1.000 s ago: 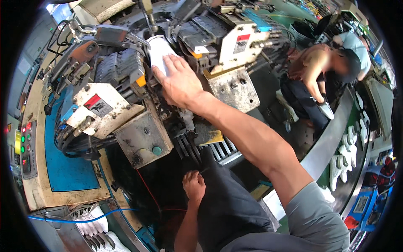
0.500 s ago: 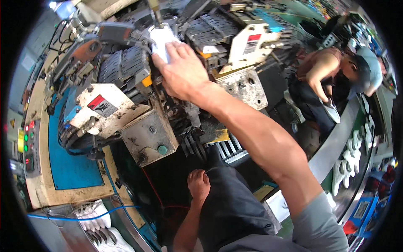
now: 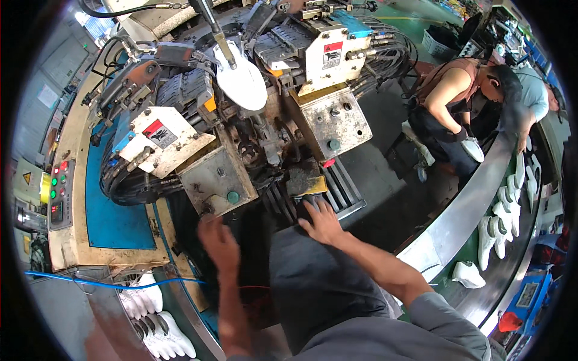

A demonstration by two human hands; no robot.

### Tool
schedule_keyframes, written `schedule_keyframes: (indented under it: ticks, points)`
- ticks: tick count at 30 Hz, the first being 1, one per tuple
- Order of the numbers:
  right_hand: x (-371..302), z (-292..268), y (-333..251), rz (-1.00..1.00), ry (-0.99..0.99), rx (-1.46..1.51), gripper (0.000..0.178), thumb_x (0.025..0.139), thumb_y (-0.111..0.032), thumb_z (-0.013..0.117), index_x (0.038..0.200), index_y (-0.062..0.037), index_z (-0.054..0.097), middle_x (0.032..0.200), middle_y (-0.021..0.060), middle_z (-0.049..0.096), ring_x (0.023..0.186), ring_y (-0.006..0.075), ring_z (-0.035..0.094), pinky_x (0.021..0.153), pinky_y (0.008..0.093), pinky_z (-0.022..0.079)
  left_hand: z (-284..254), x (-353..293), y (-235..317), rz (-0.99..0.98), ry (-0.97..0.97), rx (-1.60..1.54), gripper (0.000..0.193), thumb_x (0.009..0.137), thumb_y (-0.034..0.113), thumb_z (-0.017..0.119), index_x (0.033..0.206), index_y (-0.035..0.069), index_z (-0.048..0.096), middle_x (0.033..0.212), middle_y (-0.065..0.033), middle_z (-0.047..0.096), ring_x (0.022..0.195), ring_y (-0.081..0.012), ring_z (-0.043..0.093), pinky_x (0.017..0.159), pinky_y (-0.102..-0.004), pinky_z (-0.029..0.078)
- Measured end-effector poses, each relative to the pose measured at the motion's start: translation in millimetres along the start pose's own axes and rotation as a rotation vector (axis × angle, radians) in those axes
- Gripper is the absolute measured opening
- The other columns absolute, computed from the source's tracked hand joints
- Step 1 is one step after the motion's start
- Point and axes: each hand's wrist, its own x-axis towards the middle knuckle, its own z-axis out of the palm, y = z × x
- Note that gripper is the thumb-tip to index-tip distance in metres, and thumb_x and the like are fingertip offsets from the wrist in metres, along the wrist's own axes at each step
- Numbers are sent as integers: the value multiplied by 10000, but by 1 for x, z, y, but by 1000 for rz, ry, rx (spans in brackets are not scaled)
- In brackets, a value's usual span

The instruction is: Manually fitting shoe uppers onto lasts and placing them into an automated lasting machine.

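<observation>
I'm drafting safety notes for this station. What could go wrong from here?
1. The left hand, blurred, is just below the left metal box; it might bump the green button.
2. The bare right hand is near the yellow-edged block; fingers could be pinched if that part moves.
3. Neither hand steadies the white shoe-shaped piece in the machine; it may slip if loosely seated.

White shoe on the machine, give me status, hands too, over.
Left hand blurred, near left metal box. Right hand by yellow block; both look empty. White shoe on machine, neither hand touching. Metal rod crosses before its upper end, contact unclear.
</observation>
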Motion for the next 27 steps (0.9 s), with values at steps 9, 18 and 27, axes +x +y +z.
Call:
schedule_keyframes:
  ticks: [9, 18, 27]
  points:
    - [-21, 24, -27, 227, -325, -66, 785, 1100, -563, 558, 1750, -201, 309, 1662, 290, 414, 1490, 546, 477, 1209, 627, 448, -74, 163, -100, -83, 405, 505, 270, 1093, 219, 674, 1255, 26, 772, 1335, -219, 635, 1227, -429, 563, 1067, -526, 456]
    - [-15, 49, -37, 118, -223, -244, 734, 1093, -537, 577, 1684, -127, 429, 1501, 264, 536, 1350, 519, 582, 1129, 596, 502, -36, 171, -107, -17, 630, 513, 209, 1025, 67, 670, 1209, 83, 768, 1251, -165, 594, 1184, -387, 529, 1017, -527, 433]
    - [-6, 60, -38, 91, -184, -253, 692, 1074, -494, 619, 1633, -105, 495, 1452, 256, 573, 1276, 483, 611, 1082, 583, 517, -31, 175, -130, 112, 747, 564, 349, 1038, 185, 607, 1340, 47, 714, 1194, -170, 656, 1152, -392, 566, 1036, -537, 433]
